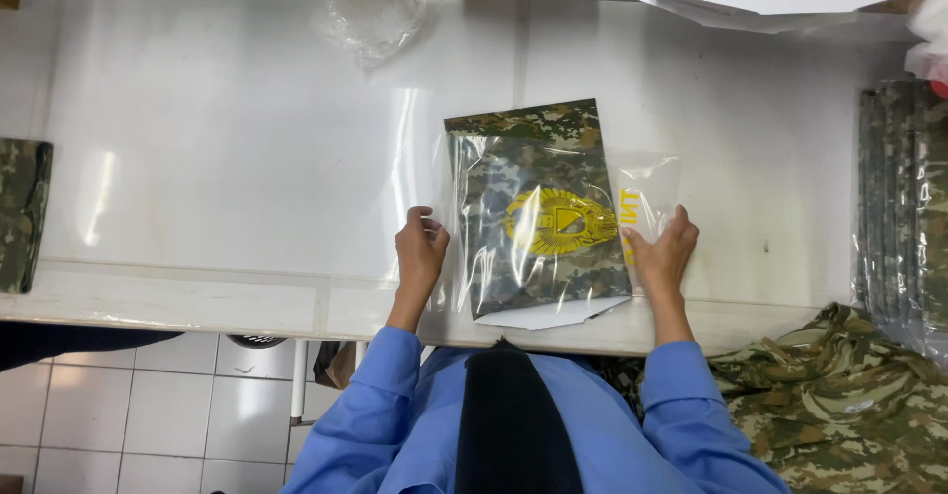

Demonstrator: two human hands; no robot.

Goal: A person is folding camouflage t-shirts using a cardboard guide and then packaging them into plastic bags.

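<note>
On the white table (217,158), both hands flank the camouflage packet (538,212).

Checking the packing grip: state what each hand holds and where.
Both hands hold the clear plastic bag around the folded camouflage garment with yellow emblem: left hand at its left edge, right hand at its right edge, flat on the white table.

One camera sits on my head and looks almost straight down onto the white worktop (227,158). It faces away from my body, so the worktop's near edge runs across the lower part of the view, with my blue sleeves and the tiled floor (148,405) below it. It is close: the far edge lies at the top, and both side edges are cut off.
</note>
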